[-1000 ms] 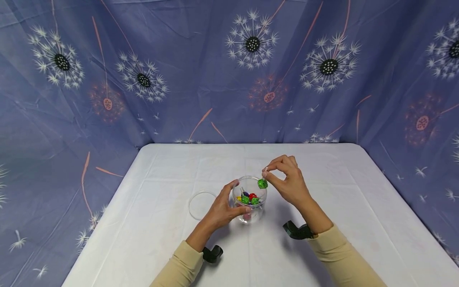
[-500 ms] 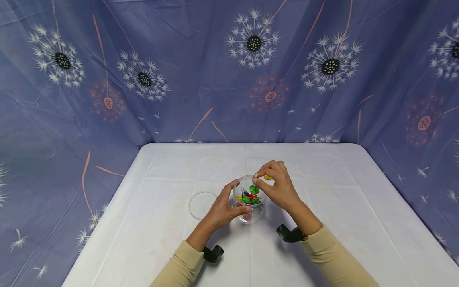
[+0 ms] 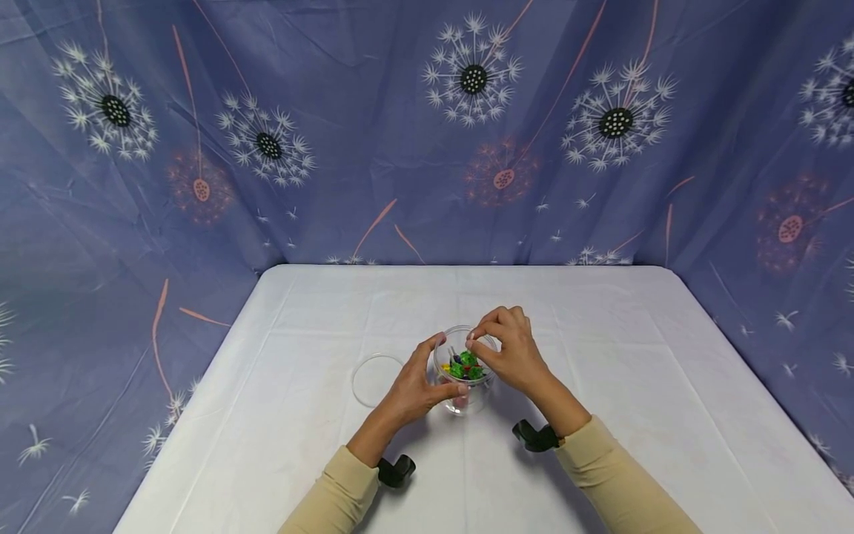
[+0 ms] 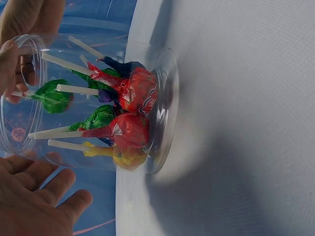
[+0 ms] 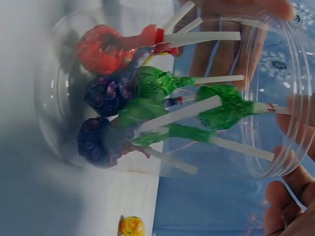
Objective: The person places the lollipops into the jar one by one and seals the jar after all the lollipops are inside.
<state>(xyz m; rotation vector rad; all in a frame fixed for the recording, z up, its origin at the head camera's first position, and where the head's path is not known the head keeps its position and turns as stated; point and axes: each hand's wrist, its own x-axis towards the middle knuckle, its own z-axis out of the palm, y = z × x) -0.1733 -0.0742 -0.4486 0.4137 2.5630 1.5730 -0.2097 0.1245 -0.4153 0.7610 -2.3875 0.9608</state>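
Note:
My left hand (image 3: pixel 414 389) grips a clear plastic jar (image 3: pixel 475 404) from its left side, thumb in front and fingers behind. The jar stands upright on the table with several wrapped lollipops inside. Red (image 4: pixel 140 91), yellow (image 4: pixel 130 156) and dark purple (image 5: pixel 106 96) ones sit with their sticks mostly up. My right hand (image 3: pixel 510 352) pinches the white stick of a green lollipop (image 5: pixel 224 105) at the jar's mouth. That lollipop's head is inside the jar, above the others, in both wrist views.
Left of the jar, a clear round lid (image 3: pixel 376 354) lies on the white-covered table (image 3: pixel 307 437). A yellow-wrapped lollipop (image 5: pixel 132 226) lies outside the jar in the right wrist view. Behind the table hangs a blue dandelion-print cloth (image 3: pixel 373 148).
My right hand has moved left and down, bringing the green lollipop from over the jar's right rim into its mouth. The left hand and jar have stayed in place.

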